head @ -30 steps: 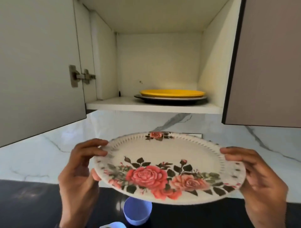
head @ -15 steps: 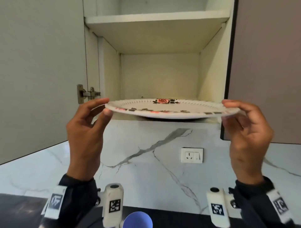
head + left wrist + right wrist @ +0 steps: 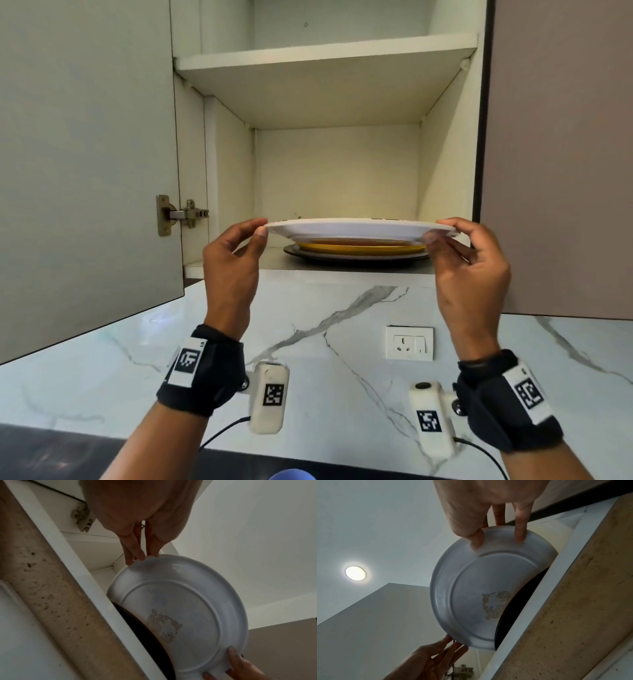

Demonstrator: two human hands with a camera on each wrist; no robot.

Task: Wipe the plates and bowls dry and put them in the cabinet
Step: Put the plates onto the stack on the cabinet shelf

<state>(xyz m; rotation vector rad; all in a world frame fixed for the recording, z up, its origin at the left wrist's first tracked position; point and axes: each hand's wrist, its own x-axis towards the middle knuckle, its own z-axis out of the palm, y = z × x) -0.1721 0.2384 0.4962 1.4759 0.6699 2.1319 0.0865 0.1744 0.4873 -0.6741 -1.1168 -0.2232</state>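
Note:
I hold a white rose-patterned plate (image 3: 359, 229) level at the mouth of the open cabinet. My left hand (image 3: 262, 228) pinches its left rim and my right hand (image 3: 433, 233) pinches its right rim. The plate hovers just above a yellow plate (image 3: 359, 247) stacked on a dark plate (image 3: 356, 257) on the lower shelf (image 3: 239, 263). From below, both wrist views show the plate's white underside (image 3: 180, 608) (image 3: 471, 595) with a worn sticker patch, my left hand (image 3: 142, 558) at one edge and my right hand (image 3: 498, 540) at the other.
The cabinet's left door (image 3: 85, 154) stands open, with its hinge (image 3: 181, 214) near my left hand. A shut door (image 3: 561, 154) flanks the right. An upper shelf (image 3: 325, 54) holds nothing visible. Below are a marble backsplash with a wall socket (image 3: 409, 343) and a blue cup (image 3: 291, 474).
Both hands have raised the plate from chest height, levelled it, and carried it forward to the lower shelf, over the stacked plates.

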